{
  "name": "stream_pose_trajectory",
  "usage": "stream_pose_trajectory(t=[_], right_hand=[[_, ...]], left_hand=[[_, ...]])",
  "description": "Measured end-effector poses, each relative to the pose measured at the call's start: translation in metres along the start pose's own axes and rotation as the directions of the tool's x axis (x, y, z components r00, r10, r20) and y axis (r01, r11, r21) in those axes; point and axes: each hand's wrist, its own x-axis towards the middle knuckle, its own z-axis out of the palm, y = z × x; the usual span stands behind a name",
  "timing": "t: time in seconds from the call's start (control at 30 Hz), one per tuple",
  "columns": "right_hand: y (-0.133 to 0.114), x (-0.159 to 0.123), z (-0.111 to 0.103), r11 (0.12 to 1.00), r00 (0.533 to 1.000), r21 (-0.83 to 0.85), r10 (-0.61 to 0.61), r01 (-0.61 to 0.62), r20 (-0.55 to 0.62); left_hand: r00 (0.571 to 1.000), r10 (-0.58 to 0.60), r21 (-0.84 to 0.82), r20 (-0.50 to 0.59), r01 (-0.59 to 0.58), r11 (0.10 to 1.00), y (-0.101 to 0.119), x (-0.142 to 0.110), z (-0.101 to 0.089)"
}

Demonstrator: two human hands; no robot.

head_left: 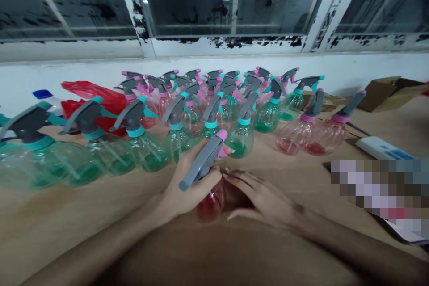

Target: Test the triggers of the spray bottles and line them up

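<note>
A spray bottle (209,208) with a clear reddish body, grey head and pink nozzle is upright on the table in front of me. My left hand (191,178) is wrapped round its neck, just under the grey head. My right hand (259,196) is beside the bottle's right side, fingers stretched out and thumb apart. Its fingertips are close to the bottle; whether they touch it I cannot tell. Right behind my hands stands a green spray bottle (240,140) with a turquoise collar.
Several green spray bottles (147,152) line the left; more green and pink ones crowd behind. Two pink spray bottles (290,138) stand right of centre. A red plastic bag (100,94), a cardboard box (385,94), a white box (384,148) and a pixelated flat object (382,192) are around them.
</note>
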Motion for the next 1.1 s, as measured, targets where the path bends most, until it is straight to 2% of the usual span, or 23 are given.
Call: stream_pose_trajectory(t=[0.13, 0.27, 0.47, 0.6, 0.8, 0.93, 1.1], right_hand=[[0.022, -0.008, 0.001, 0.997, 0.999, -0.076, 0.01, -0.012, -0.031], [0.031, -0.01, -0.002, 0.996, 1.0, -0.087, -0.011, 0.009, -0.028], [0.033, -0.012, 0.001, 0.999, 0.999, -0.048, 0.01, -0.012, -0.052], [0.035, -0.013, 0.003, 0.994, 0.999, -0.106, -0.002, -0.002, -0.032], [0.034, -0.013, 0.004, 0.985, 1.0, -0.173, -0.006, 0.004, -0.008], [0.032, -0.014, 0.002, 0.979, 0.999, -0.204, -0.021, 0.013, -0.037], [0.029, -0.018, 0.002, 0.957, 0.987, -0.283, 0.014, -0.059, -0.157]], left_hand=[[0.998, -0.058, -0.02, 0.017, 0.059, 0.998, -0.003, -0.002, -0.001], [0.997, -0.064, -0.057, 0.041, 0.067, 0.996, -0.002, -0.003, -0.001], [0.999, -0.033, -0.024, 0.037, 0.034, 0.999, 0.001, -0.001, -0.002], [0.997, -0.079, 0.045, 0.017, 0.078, 0.996, 0.003, -0.002, -0.002], [0.992, -0.129, 0.041, 0.013, 0.129, 0.991, 0.005, -0.003, -0.001], [0.993, -0.114, 0.023, 0.036, 0.113, 0.993, 0.005, -0.002, -0.002], [0.997, -0.069, 0.034, 0.032, 0.068, 0.997, 0.004, -0.001, -0.002]])
